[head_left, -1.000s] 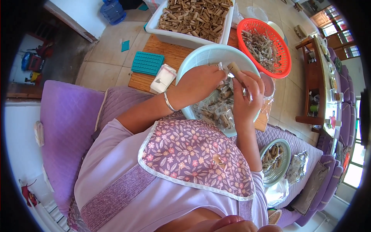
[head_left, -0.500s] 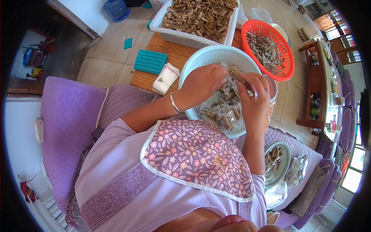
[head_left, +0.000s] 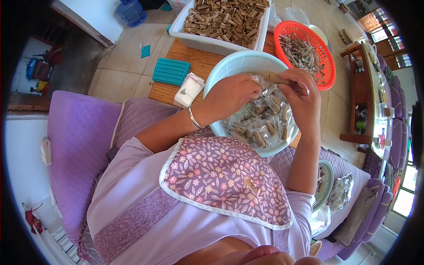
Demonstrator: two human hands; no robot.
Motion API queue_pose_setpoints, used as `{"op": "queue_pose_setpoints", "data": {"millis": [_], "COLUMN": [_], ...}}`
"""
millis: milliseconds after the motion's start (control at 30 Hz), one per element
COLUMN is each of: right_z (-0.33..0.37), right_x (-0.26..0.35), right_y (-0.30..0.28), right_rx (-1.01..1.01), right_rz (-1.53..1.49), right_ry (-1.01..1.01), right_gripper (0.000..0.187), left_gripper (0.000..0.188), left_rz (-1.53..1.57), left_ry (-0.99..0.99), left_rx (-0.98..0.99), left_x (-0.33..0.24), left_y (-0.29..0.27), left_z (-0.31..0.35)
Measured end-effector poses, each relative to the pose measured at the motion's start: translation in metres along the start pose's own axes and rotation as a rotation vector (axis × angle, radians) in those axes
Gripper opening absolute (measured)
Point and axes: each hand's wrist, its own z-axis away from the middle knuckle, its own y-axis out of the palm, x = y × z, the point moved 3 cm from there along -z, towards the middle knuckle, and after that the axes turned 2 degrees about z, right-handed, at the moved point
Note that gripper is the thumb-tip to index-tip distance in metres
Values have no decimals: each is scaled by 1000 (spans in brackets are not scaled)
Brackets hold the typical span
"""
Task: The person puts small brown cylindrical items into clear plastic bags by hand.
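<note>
My left hand (head_left: 233, 93), with a silver bangle at its wrist, is over the pale blue basin (head_left: 215, 86). Its fingers are closed in a pinch on a clear plastic wrapper (head_left: 259, 79). My right hand (head_left: 304, 92) grips one end of a light brown, tube-shaped piece (head_left: 274, 78) between thumb and fingers. The other end of the piece points toward the wrapper and lies close to it; whether they touch, I cannot tell. Below both hands, the basin holds many small clear packets (head_left: 260, 128) with similar brown pieces inside.
A white tub (head_left: 201, 43) full of brown pieces stands behind the basin. A red basket (head_left: 327, 73) of thin, clear-wrapped items is at the right. A teal ridged tray (head_left: 171, 70) and white packets (head_left: 190, 88) lie on the wooden table. A green basket (head_left: 326, 183) sits on the purple sofa.
My right hand has moved right and outward with the brown piece, which now lies more level and farther from my left fingers. My left hand has shifted slightly down. More packets show in the basin.
</note>
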Motion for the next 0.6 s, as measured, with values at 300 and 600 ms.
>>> {"op": "queue_pose_setpoints", "data": {"millis": [300, 600], "right_z": [-10, -7], "right_x": [-6, 3], "right_y": [-1, 11], "right_rx": [185, 99], "right_rz": [163, 242], "right_ry": [108, 233], "right_gripper": [25, 25], "left_gripper": [18, 30], "left_rz": [-104, -175], "left_ry": [58, 15], "left_rx": [15, 9], "left_x": [-3, 0], "left_y": [0, 10], "left_z": [-2, 3]}}
